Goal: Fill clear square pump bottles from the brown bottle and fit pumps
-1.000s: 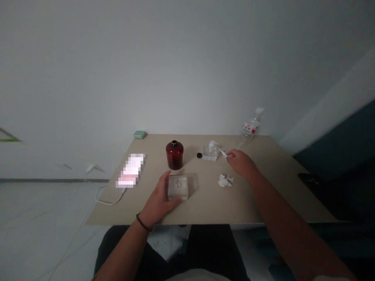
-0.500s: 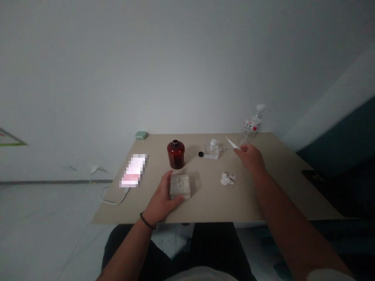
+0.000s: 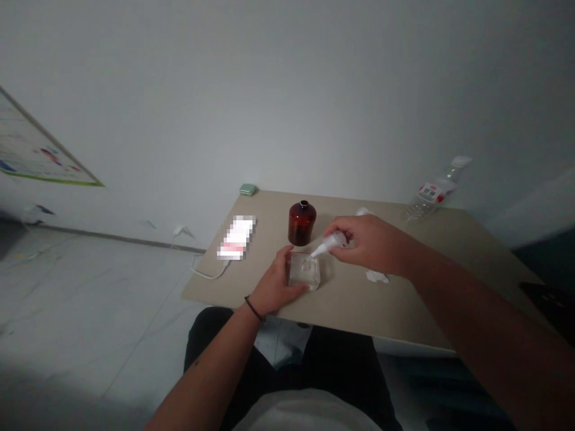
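A clear, square glass block or dish (image 3: 305, 272) rests near the table's front edge, with my left hand (image 3: 274, 284) curved around its left side, thumb along the front. My right hand (image 3: 359, 239) pinches a white object with a narrow tip (image 3: 330, 244), perhaps a small dropper bottle or nozzle. Its tip points down-left at the dish's upper right part. Just behind the dish stands a dark red-brown bottle (image 3: 302, 224) with an uncapped neck. Crumpled white tissue (image 3: 377, 276) shows partly below my right hand.
A pixelated phone (image 3: 238, 238) with a white cable lies on the left of the table (image 3: 359, 308). Behind it sits a small green case (image 3: 247, 190). A clear plastic bottle (image 3: 432, 193) with a red-white label is at the back right.
My right hand has moved left and toward me with the white object, bringing its tip to the dish. The camera view has shifted and tilted. My left hand stays at the dish.
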Demonstrator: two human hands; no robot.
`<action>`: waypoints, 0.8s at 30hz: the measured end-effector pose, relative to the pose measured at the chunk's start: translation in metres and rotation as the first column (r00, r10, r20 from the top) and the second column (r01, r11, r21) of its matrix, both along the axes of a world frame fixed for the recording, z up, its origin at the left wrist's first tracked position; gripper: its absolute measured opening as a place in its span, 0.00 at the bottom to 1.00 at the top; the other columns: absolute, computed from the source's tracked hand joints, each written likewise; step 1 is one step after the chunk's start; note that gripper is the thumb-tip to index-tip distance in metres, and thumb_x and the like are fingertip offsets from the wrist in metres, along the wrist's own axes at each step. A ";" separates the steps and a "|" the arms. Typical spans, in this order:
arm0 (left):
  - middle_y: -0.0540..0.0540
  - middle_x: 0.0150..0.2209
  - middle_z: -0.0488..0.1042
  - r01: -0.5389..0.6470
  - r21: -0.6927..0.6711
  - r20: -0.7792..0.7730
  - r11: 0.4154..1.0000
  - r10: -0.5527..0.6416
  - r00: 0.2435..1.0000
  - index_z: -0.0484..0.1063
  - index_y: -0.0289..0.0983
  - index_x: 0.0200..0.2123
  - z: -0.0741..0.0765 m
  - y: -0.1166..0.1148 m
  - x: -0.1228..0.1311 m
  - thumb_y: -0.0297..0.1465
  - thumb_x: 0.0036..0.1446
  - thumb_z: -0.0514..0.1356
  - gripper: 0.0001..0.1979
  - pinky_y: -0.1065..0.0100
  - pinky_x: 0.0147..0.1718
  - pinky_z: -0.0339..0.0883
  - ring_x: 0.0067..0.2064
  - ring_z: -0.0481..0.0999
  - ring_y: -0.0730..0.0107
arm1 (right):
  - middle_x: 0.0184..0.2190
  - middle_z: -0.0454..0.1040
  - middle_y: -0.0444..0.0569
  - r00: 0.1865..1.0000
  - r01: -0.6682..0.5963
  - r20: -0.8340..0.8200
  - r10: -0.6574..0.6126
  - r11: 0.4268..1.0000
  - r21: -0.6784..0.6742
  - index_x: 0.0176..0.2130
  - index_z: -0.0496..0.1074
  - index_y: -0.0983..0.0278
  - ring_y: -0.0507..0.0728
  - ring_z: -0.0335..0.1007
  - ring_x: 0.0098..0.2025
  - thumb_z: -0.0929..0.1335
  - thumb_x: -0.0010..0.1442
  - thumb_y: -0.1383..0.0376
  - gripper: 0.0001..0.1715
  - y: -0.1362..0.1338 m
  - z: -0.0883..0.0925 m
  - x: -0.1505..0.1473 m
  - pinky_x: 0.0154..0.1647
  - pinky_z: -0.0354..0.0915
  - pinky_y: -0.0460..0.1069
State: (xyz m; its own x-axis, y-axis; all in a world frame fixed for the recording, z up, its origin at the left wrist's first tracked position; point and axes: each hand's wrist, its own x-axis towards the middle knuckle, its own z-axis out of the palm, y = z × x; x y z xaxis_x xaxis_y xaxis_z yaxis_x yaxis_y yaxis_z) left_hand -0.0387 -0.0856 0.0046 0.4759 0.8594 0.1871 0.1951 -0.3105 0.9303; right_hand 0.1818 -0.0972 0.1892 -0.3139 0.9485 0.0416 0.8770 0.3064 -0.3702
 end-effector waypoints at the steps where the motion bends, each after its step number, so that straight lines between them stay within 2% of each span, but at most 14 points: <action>1: 0.33 0.62 0.67 0.002 -0.004 0.007 1.000 -0.002 1.000 0.45 0.40 0.68 0.000 0.000 0.000 0.33 0.51 0.72 0.49 0.42 0.62 0.63 0.63 0.70 0.45 | 0.30 0.79 0.43 0.999 -0.023 0.041 0.023 1.000 -0.014 0.41 0.79 0.59 0.55 0.72 0.31 0.71 0.55 0.65 0.12 0.002 0.001 -0.005 0.34 0.61 0.48; 5: 0.33 0.62 0.67 0.004 -0.002 0.025 1.000 -0.004 1.000 0.46 0.40 0.69 0.002 0.000 0.000 0.33 0.51 0.73 0.49 0.42 0.61 0.64 0.62 0.71 0.45 | 0.35 0.81 0.46 0.976 -0.114 0.178 0.123 0.992 -0.063 0.42 0.79 0.60 0.57 0.74 0.35 0.70 0.56 0.67 0.12 0.008 -0.002 -0.022 0.36 0.61 0.49; 10: 0.34 0.62 0.67 0.007 0.027 0.034 1.000 -0.008 0.999 0.48 0.40 0.68 0.004 0.001 0.000 0.34 0.50 0.73 0.49 0.43 0.62 0.64 0.62 0.70 0.45 | 0.40 0.82 0.52 0.939 -0.191 0.274 0.207 0.978 -0.082 0.43 0.78 0.62 0.61 0.76 0.42 0.69 0.58 0.69 0.12 0.009 -0.017 -0.039 0.41 0.61 0.51; 14: 0.32 0.63 0.65 0.019 0.046 0.033 0.999 -0.020 0.999 0.48 0.38 0.67 0.006 0.001 0.000 0.34 0.50 0.72 0.48 0.43 0.62 0.64 0.63 0.69 0.44 | 0.43 0.82 0.53 0.920 -0.189 0.326 0.218 0.975 -0.118 0.44 0.77 0.63 0.63 0.77 0.46 0.68 0.60 0.69 0.12 0.011 -0.028 -0.047 0.43 0.63 0.52; 18: 0.33 0.62 0.67 0.023 0.055 0.028 0.998 -0.024 0.999 0.48 0.40 0.67 0.006 0.001 0.000 0.33 0.50 0.73 0.48 0.44 0.60 0.65 0.62 0.71 0.46 | 0.41 0.82 0.53 0.904 -0.154 0.374 0.207 0.974 -0.168 0.43 0.77 0.63 0.63 0.78 0.45 0.69 0.60 0.70 0.10 0.012 -0.033 -0.054 0.42 0.63 0.51; 21: 0.34 0.61 0.67 0.022 0.051 0.030 0.998 -0.023 0.999 0.48 0.40 0.67 0.006 0.001 0.000 0.33 0.50 0.73 0.49 0.44 0.61 0.65 0.61 0.71 0.47 | 0.38 0.82 0.53 0.908 -0.081 0.398 0.135 0.985 -0.150 0.40 0.78 0.63 0.63 0.78 0.42 0.71 0.60 0.64 0.07 0.014 -0.036 -0.055 0.37 0.62 0.51; 22: 0.34 0.61 0.67 0.019 0.054 0.030 0.998 -0.021 0.999 0.48 0.40 0.68 0.005 0.001 0.000 0.33 0.50 0.74 0.49 0.44 0.61 0.65 0.61 0.71 0.47 | 0.36 0.82 0.53 0.916 -0.052 0.389 0.101 0.990 -0.134 0.39 0.78 0.63 0.63 0.78 0.40 0.71 0.62 0.59 0.09 0.014 -0.039 -0.053 0.36 0.62 0.51; 24: 0.34 0.62 0.66 0.011 0.064 0.029 0.998 -0.013 0.999 0.47 0.39 0.68 0.004 0.001 0.000 0.33 0.50 0.74 0.50 0.43 0.62 0.64 0.62 0.70 0.46 | 0.34 0.81 0.53 0.949 0.000 0.315 0.029 0.996 -0.092 0.35 0.78 0.62 0.62 0.77 0.38 0.67 0.66 0.51 0.20 0.015 -0.047 -0.045 0.36 0.63 0.51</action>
State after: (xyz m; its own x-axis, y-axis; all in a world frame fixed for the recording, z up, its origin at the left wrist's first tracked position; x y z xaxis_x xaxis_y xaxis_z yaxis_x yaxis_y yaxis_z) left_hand -0.0388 -0.0847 0.0085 0.4792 0.8396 0.2560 0.1635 -0.3720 0.9137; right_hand 0.1365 -0.0825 0.1425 -0.3107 0.9391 -0.1468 0.9491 0.2981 -0.1015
